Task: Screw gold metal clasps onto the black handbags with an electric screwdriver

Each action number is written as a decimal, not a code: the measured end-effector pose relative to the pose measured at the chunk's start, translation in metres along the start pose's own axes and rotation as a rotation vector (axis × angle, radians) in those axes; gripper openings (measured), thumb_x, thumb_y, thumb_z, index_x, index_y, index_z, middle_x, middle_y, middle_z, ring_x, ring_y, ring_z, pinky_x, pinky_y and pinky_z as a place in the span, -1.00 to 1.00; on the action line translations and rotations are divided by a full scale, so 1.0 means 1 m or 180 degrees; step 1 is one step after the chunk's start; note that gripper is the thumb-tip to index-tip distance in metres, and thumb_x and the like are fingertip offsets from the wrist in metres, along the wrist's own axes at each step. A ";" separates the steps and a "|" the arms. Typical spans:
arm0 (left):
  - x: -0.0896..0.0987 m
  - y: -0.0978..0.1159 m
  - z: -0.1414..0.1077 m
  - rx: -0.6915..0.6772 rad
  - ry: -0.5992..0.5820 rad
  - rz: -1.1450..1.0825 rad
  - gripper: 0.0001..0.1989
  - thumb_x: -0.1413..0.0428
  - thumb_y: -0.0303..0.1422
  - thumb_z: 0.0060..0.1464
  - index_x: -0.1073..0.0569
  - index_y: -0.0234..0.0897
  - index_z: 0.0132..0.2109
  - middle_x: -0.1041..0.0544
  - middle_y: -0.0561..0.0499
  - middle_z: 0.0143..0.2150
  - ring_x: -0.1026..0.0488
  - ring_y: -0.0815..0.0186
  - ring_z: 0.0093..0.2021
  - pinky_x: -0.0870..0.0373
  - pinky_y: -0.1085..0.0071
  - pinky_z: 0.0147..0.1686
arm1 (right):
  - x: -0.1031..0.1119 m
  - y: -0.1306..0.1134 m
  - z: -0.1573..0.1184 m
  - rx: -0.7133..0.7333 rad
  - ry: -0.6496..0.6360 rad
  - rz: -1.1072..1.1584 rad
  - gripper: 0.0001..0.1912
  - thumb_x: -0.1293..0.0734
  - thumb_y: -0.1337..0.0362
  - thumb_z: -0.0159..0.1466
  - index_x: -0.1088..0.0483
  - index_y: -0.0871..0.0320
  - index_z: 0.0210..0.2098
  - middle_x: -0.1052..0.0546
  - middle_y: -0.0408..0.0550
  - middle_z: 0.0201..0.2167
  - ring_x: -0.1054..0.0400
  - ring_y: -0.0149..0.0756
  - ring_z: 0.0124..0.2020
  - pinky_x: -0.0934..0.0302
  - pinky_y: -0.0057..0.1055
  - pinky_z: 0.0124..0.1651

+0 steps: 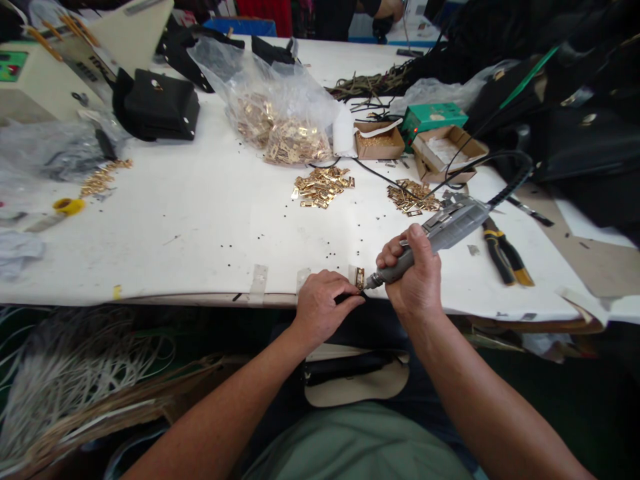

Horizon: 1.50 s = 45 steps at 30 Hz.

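— Your left hand [320,308] is closed, fingers curled over a dark strap [347,298] at the front edge of the surface [200,247]. A small brass fitting [359,277] sits just past your fingertips, at about 2 o'clock from that hand. Your right hand [410,273] is wrapped firmly around a grey rotary tool [440,233], with its bit just beside the fitting. I can't tell from here whether they touch.

— Then your main risk is a slip. The fitting is tiny and your left fingertips are very near the bit. If the bit skates off the brass, it could catch your fingers or score the strap.

— What about the cord?

— Your black power cord [510,177] runs off toward 2 o'clock, past the loose brass pieces [413,197]. A snag there could pull your right hand off line or scatter those pieces.

— And the edge?

— You're working right at it, so a loosened grip could drop the fitting toward your lap.
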<state>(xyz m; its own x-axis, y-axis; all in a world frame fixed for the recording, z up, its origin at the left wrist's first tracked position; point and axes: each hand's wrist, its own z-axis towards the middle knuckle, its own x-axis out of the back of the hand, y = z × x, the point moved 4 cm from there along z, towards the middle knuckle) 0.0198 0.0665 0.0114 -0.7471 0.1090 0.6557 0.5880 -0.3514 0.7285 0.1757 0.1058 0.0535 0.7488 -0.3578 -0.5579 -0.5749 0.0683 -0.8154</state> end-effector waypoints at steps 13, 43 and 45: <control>-0.003 -0.002 0.000 0.0045 0.0051 0.0120 -0.87 -0.40 -0.33 0.05 -0.62 -0.20 -0.26 -0.62 0.03 -0.26 -0.52 0.21 -0.18 -0.33 0.23 -0.14 | 0.000 -0.001 0.011 0.0367 -0.0097 -0.0209 -0.59 -0.52 0.06 0.17 -0.26 0.12 -0.46 -0.29 -0.30 -0.62 -0.19 -0.48 -0.64 -0.20 -0.49 -0.56; -0.006 -0.004 0.000 -0.0055 -0.0157 0.0337 -0.88 -0.28 -0.21 0.19 -0.64 -0.13 -0.21 -0.59 0.01 -0.21 -0.45 0.20 -0.13 -0.32 0.21 -0.13 | -0.017 0.006 0.001 0.0476 -0.0975 -0.1449 -0.63 -0.50 -0.01 0.19 -0.39 0.13 -0.46 -0.39 -0.21 -0.66 -0.26 -0.39 -0.66 -0.21 -0.44 -0.59; -0.005 -0.003 0.001 -0.0057 -0.0120 0.0283 -0.86 -0.27 -0.21 0.20 -0.64 -0.14 -0.21 -0.60 0.01 -0.21 -0.46 0.21 -0.14 -0.32 0.21 -0.12 | -0.017 0.001 0.002 0.0581 -0.0867 -0.1215 -0.62 -0.50 0.01 0.20 -0.36 0.12 -0.48 -0.37 -0.22 -0.67 -0.23 -0.41 -0.67 -0.20 -0.45 -0.60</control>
<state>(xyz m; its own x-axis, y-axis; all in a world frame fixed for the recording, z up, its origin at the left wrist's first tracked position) 0.0219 0.0679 0.0066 -0.6799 0.1114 0.7248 0.6456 -0.3777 0.6637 0.1629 0.1141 0.0622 0.9673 -0.1345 -0.2148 -0.1944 0.1505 -0.9693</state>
